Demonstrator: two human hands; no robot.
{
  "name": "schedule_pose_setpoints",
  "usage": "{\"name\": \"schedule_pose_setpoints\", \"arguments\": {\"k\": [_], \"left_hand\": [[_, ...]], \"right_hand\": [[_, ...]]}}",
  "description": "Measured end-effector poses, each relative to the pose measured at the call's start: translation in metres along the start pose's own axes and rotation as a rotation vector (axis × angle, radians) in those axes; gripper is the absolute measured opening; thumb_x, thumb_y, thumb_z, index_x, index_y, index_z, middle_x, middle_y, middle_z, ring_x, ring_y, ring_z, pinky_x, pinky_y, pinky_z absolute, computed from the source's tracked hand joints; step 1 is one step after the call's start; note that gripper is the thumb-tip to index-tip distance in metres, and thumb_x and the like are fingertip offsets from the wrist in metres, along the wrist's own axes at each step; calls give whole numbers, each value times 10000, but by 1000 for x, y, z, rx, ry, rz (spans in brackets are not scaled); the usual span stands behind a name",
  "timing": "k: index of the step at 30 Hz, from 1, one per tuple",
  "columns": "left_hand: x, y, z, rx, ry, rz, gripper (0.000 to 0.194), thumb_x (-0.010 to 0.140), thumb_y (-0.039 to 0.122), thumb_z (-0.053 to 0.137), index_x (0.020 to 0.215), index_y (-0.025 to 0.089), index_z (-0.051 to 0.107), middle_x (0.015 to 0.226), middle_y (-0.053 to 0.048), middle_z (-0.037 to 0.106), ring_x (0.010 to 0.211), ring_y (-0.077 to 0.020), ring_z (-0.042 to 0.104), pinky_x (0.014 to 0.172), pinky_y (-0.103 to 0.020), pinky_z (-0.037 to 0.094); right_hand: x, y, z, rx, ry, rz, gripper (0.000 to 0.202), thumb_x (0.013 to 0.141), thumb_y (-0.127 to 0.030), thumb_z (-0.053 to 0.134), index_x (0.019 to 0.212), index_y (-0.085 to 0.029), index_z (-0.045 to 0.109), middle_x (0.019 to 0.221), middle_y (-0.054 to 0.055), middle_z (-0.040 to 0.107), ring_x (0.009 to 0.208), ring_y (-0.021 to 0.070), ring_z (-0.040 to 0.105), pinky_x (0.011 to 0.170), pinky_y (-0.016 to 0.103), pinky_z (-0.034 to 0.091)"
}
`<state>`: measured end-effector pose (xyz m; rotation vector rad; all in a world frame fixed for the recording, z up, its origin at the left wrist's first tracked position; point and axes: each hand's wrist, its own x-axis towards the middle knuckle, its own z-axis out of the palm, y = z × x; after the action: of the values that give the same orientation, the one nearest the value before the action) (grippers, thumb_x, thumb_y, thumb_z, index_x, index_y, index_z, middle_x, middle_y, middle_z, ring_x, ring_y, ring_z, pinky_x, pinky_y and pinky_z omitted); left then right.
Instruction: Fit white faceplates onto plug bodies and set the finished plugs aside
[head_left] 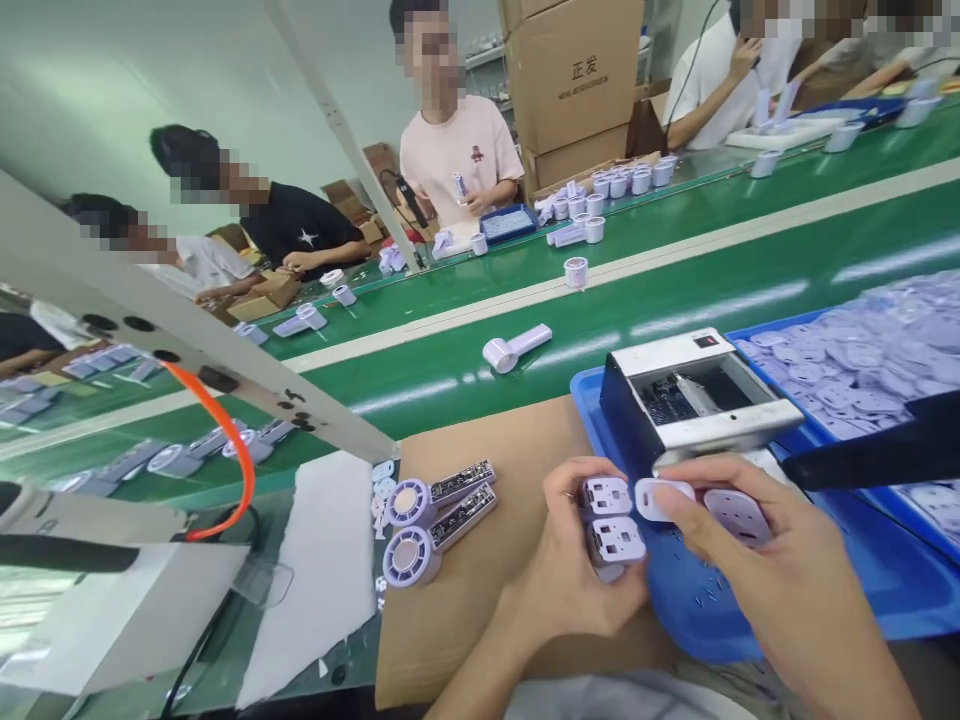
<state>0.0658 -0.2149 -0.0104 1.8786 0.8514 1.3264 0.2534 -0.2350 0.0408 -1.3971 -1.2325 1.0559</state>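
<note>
Two lavender housings, an upper one (pixel 607 496) and a lower one (pixel 622 540), are held side by side in my left hand (pixel 581 570), their ends with square cutouts turned up. My right hand (pixel 757 530) pinches a small lavender cap (pixel 663 500) between thumb and finger, close to the upper housing. Another oval lavender plate (pixel 737 516) rests against the fingers of that same hand. Left of my hands, two lavender round-headed units (pixel 410 557) with exposed circuit boards lie on brown cardboard (pixel 525 450).
A blue tray (pixel 892 610) bears a metal-framed device (pixel 709 430) and small screws. Behind it, a blue bin (pixel 757 328) holds several lavender plates. A green conveyor (pixel 450 390) carries lavender units. A slanted metal post (pixel 225 340) stands at left. Several people sit across the conveyor.
</note>
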Motion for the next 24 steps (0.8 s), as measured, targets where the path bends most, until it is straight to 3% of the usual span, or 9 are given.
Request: {"name": "schedule_pose_setpoints", "arguments": {"k": [4, 7, 10, 14, 16, 19, 24], "left_hand": [[-7, -11, 3, -29, 21, 84, 1179, 678, 60, 791, 1656, 350, 199, 1445, -130, 578, 1221, -289, 723, 979, -476, 698], [-9, -15, 4, -40, 24, 121, 1249, 616, 7, 793, 1650, 375, 197, 1381, -103, 617, 1316, -340, 704, 1071, -566, 685], [-9, -19, 5, -45, 18, 143, 1249, 616, -9, 821, 1631, 394, 215, 1389, -98, 612, 1353, -350, 705, 1068, -559, 690], [-10, -27, 5, -72, 12, 141, 1136, 675, 96, 934, 1544, 399, 267, 1460, -114, 547, 1296, -326, 756, 1022, -523, 708], [-10, -30, 5, -73, 32, 154, 1124, 658, 133, 973, 1503, 403, 282, 1439, -105, 548, 1243, -314, 759, 991, -514, 707], [-8, -28, 6, -70, 52, 172, 1098, 643, 125, 972, 1461, 399, 293, 1420, -101, 571, 1243, -313, 731, 988, -499, 686], [-1, -23, 12, 6, 67, 180, 963, 702, 230, 975, 1381, 382, 310, 1410, -102, 619, 1184, -301, 731, 995, -511, 635]], "right_hand": [[23, -11, 7, -48, -193, -14, 695, 939, -772, 938, 1005, -101, 766, 1026, 124, 568, 877, 177, 613, 672, 147, 562], [20, -23, 16, -72, -242, 60, 627, 995, -725, 854, 1050, -108, 762, 970, 79, 570, 785, 110, 563, 647, 84, 510], [7, -35, 26, -54, -224, 136, 625, 1060, -725, 796, 1136, -109, 719, 917, 42, 545, 748, 76, 521, 646, 47, 475], [3, -35, 31, -29, -216, 128, 587, 1115, -701, 782, 1168, -122, 702, 1006, 51, 578, 826, 104, 606, 709, 68, 540], [10, -27, 28, -14, -216, 79, 682, 1103, -800, 764, 1127, -120, 732, 1051, 90, 602, 843, 142, 625, 715, 111, 572], [24, -18, 23, 27, -196, 19, 889, 1010, -993, 713, 991, -104, 712, 951, 138, 551, 848, 208, 603, 707, 193, 598], [26, -19, 29, 89, -8, 25, 770, 1042, -872, 808, 1037, -114, 670, 838, 110, 403, 884, 226, 552, 748, 223, 592]]}}
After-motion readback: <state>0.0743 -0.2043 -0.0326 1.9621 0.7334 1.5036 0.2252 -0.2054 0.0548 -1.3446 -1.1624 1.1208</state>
